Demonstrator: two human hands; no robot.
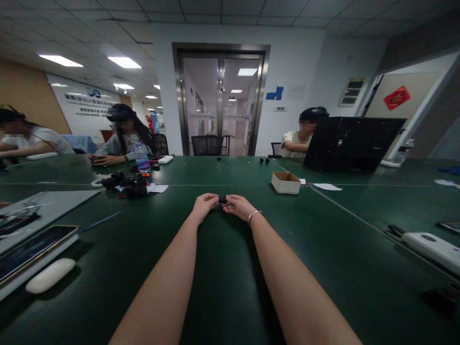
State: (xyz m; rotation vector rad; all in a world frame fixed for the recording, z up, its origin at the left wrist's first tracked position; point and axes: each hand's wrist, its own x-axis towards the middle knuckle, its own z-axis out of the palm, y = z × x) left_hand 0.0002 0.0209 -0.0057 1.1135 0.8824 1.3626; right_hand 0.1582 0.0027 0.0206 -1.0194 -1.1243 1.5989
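Both my arms reach forward over the dark green table (223, 268). Between my fingertips is a small black object (223, 199), too small to tell its kind. My left hand (204, 207) pinches its left end. From the other side, my right hand (237, 207), with a silver bracelet (254, 215) at the wrist, grips the right end with thumb and fingers. The fingers cover part of the object. To the right of my hands, farther off, stands an open cardboard box (285, 186); what lies inside cannot be seen.
A pile of black parts (131, 184) and a water bottle (141, 158) stand at left. Nearer lie a phone (36, 249) and a white oval case (51, 275). A white power strip (433, 248) and a black monitor (352, 143) are at right. Several people sit around.
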